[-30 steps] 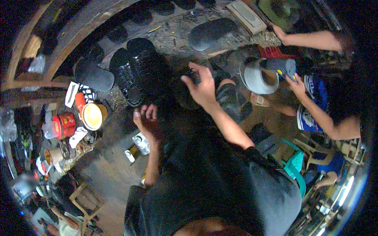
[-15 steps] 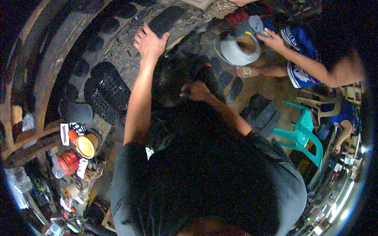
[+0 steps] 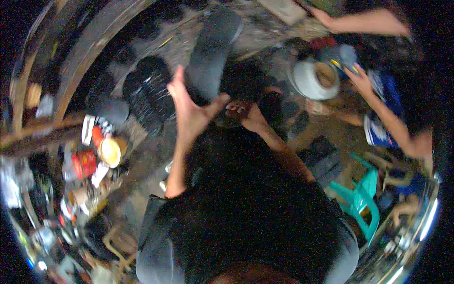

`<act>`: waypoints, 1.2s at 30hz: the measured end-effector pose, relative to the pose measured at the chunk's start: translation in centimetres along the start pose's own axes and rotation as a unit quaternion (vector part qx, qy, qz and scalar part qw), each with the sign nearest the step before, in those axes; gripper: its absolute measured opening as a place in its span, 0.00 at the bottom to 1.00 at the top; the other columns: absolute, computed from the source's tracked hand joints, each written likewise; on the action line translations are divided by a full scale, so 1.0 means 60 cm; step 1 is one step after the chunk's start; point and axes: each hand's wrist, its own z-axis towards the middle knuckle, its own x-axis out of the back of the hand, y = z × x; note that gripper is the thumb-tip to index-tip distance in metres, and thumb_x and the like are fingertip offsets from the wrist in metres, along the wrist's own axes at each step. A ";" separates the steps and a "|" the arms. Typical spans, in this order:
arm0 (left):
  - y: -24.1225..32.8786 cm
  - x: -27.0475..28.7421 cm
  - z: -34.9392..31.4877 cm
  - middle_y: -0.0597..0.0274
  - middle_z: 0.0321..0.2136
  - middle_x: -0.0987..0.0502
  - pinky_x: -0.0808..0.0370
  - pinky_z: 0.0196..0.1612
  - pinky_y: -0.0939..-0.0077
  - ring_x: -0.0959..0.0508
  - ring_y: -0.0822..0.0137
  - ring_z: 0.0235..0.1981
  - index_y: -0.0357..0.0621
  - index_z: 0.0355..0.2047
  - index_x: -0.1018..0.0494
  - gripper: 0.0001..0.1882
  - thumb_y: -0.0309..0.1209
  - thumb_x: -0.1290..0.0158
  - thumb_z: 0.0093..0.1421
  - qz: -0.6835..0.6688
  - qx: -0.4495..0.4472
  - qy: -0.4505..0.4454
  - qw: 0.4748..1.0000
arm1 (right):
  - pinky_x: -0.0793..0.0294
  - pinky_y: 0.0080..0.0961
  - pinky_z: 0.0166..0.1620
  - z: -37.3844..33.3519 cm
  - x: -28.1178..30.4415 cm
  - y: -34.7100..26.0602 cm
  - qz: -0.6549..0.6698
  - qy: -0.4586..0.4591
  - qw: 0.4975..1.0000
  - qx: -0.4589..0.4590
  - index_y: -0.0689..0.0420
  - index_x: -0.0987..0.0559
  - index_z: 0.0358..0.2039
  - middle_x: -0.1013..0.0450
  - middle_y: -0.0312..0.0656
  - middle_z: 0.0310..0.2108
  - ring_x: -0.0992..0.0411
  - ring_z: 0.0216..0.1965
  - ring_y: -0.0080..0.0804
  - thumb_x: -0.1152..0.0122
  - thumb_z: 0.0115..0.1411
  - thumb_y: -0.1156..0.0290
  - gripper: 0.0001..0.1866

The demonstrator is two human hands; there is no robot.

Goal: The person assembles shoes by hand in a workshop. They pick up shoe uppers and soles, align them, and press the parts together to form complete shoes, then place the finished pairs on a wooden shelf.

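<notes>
My left hand [image 3: 196, 111] is open, fingers pointing up and thumb stretched to the right. Just past it is a long dark flat piece, shaped like a shoe sole [image 3: 215, 49]. Its near end falls between my thumb and fingers; I cannot tell whether they touch it. To the right of the thumb, my right hand [image 3: 248, 115] is closed, fingers curled in deep shadow. Whatever it holds is too dark to make out. Left of my left hand lies a bundle of black sole-shaped pieces [image 3: 146, 90] with shiny streaks.
A pale round tub [image 3: 316, 80] stands at the upper right. There a person's hand [image 3: 362, 83] touches a grey and yellow item; another person's arm [image 3: 369, 23] reaches in above. A teal plastic chair [image 3: 362, 196] stands right. A yellow cup [image 3: 110, 151] and red container [image 3: 84, 163] sit left.
My left hand has come off the bench surface and back toward me, thumb spread. The dark sole looks larger, more upright and nearer. The whole view has shifted and blurred.
</notes>
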 end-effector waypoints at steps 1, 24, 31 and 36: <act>0.002 0.016 -0.039 0.44 0.57 0.37 0.37 0.66 0.55 0.34 0.48 0.60 0.36 0.73 0.48 0.67 0.42 0.20 0.39 -0.064 0.041 0.003 0.997 | 0.20 0.37 0.48 0.007 -0.023 -0.019 0.003 -0.029 0.999 0.023 0.51 0.17 0.47 0.18 0.38 0.43 0.20 0.43 0.37 0.30 0.63 0.54 0.17; -0.070 0.106 -0.166 0.50 0.69 0.44 0.50 0.74 0.57 0.44 0.53 0.71 0.42 0.73 0.47 0.60 0.41 0.23 0.46 -0.128 0.205 0.216 0.946 | 0.15 0.31 0.30 0.162 0.026 -0.205 0.373 0.281 0.880 -0.086 0.62 0.37 0.47 0.20 0.53 0.31 0.20 0.26 0.36 0.38 0.71 0.58 0.23; -0.052 0.120 -0.162 0.53 0.66 0.39 0.46 0.72 0.61 0.39 0.57 0.68 0.40 0.71 0.46 0.60 0.39 0.21 0.44 -0.143 0.237 0.207 0.938 | 0.33 0.26 0.16 0.181 0.029 -0.189 0.162 0.199 0.956 -0.144 0.57 0.28 0.32 0.27 0.42 0.16 0.32 0.12 0.27 0.53 0.69 0.30 0.36; -0.055 0.106 -0.150 0.52 0.61 0.33 0.37 0.68 0.61 0.32 0.55 0.64 0.39 0.68 0.43 0.62 0.41 0.18 0.38 -0.113 0.193 0.159 0.962 | 0.23 0.28 0.21 0.160 0.022 -0.174 0.268 0.238 0.929 -0.092 0.61 0.27 0.33 0.25 0.41 0.19 0.29 0.16 0.26 0.37 0.67 0.43 0.29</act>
